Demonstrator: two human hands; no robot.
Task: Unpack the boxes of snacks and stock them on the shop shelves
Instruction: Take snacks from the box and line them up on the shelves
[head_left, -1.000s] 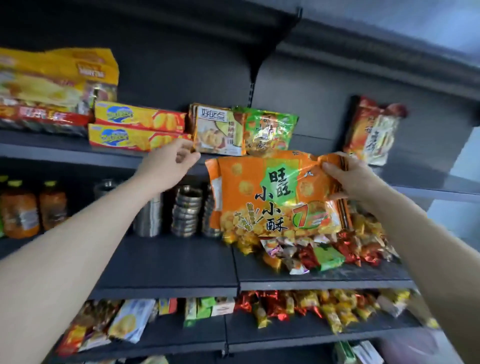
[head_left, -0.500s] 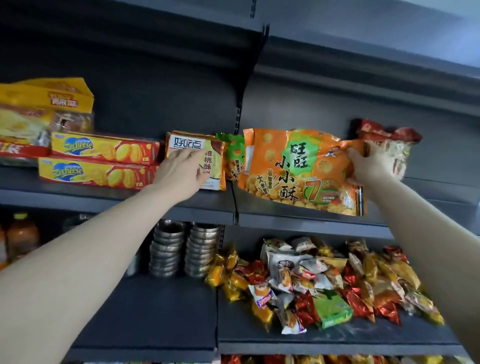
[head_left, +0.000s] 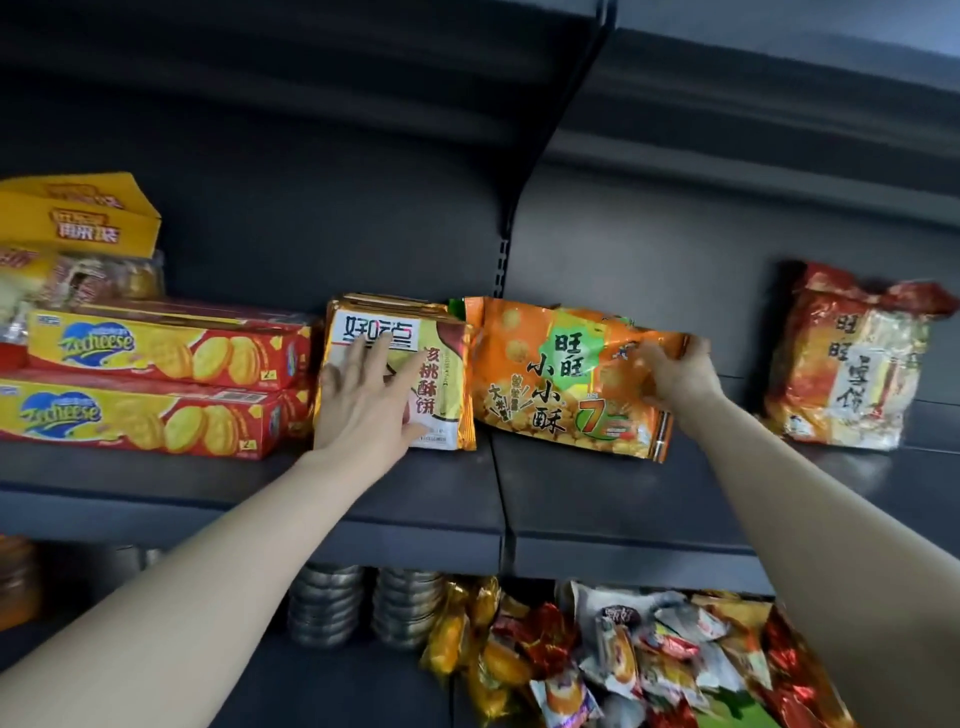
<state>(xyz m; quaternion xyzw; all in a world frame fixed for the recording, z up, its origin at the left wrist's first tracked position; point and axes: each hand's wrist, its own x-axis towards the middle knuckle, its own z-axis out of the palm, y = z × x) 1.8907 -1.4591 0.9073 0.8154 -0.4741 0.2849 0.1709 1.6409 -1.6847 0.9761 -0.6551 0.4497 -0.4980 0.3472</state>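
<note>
One orange snack bag (head_left: 566, 379), green-badged, crinkled; right fingers (head_left: 655, 366) pinch its edge; left fingers (head_left: 375, 349) flat on beige pack (head_left: 448, 387).

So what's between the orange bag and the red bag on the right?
Only the right hand gripping the orange bag; otherwise bare shelf up to the red bag, in the head view.

orange foil snack bag (head_left: 550, 379): lifted, now resting on dark upper shelf (head_left: 415, 499) | left grip (head_left: 363, 400): moved onto white-brown biscuit pack (head_left: 441, 374)

snack bag (head_left: 566, 384) on shelf (head_left: 597, 499), right of biscuit pack (head_left: 441, 374)
</note>
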